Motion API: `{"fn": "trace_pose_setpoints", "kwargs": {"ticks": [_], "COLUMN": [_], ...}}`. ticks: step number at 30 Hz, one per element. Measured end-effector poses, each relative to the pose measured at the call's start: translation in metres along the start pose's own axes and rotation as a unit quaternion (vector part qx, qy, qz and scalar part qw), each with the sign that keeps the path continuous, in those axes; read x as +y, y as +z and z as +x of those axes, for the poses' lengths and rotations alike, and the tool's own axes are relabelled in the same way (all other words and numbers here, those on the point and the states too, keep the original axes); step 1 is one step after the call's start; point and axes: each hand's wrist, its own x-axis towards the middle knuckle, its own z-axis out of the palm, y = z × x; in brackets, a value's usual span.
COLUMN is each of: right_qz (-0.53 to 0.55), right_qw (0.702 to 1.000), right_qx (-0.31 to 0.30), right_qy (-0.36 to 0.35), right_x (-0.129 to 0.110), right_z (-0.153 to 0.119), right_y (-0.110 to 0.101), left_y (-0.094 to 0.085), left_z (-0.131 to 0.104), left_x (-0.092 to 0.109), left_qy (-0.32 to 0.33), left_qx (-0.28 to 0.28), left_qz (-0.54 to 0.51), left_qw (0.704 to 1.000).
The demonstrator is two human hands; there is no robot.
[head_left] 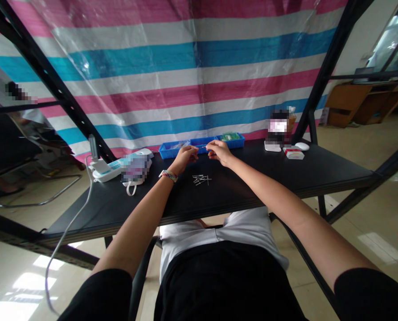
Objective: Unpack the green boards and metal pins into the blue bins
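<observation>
My left hand (186, 158) and my right hand (219, 152) are raised close together in front of a blue divided tray (167, 152). A small thin piece (202, 147) spans the gap between their fingertips, pinched at both ends; its details are too small to tell. Green items (230, 137) fill the tray's right compartment, and clear, pale items (181, 145) lie in a left one. Several thin, silvery-white pieces (201, 179) are scattered on the black table (185, 200) below my hands.
On the table's left stand a white power strip (113, 169) with a cable and a blurred pouch (137, 168). At the right are a small red-and-white box (294, 153), a white mouse (302, 146) and a bottle (291, 119). Black frame posts flank the striped sheet (199, 89).
</observation>
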Motion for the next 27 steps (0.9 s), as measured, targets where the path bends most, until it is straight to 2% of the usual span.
{"fn": "trace_pose_setpoints", "kwargs": {"ticks": [8, 17, 24, 27], "right_qz": [0.013, 0.041, -0.005, -0.029], "right_qw": [1.0, 0.999, 0.999, 0.999], "right_qx": [0.005, -0.008, -0.044, -0.033], "right_qy": [0.011, 0.016, 0.01, 0.0], "right_x": [-0.0001, 0.0001, 0.0016, 0.0017], "right_z": [0.0007, 0.0026, 0.0035, 0.0042], "right_y": [0.0, -0.0029, -0.0038, -0.0028], "left_y": [0.0005, -0.0019, -0.0014, -0.0016], "left_z": [-0.0009, 0.0005, -0.0002, 0.0008], "left_x": [0.0005, -0.0022, -0.0014, -0.0006], "left_qy": [0.035, 0.045, 0.051, 0.04], "left_qx": [0.029, 0.006, 0.016, 0.035], "left_qz": [0.01, 0.015, 0.005, 0.001], "left_qw": [0.999, 0.999, 0.999, 0.999]}}
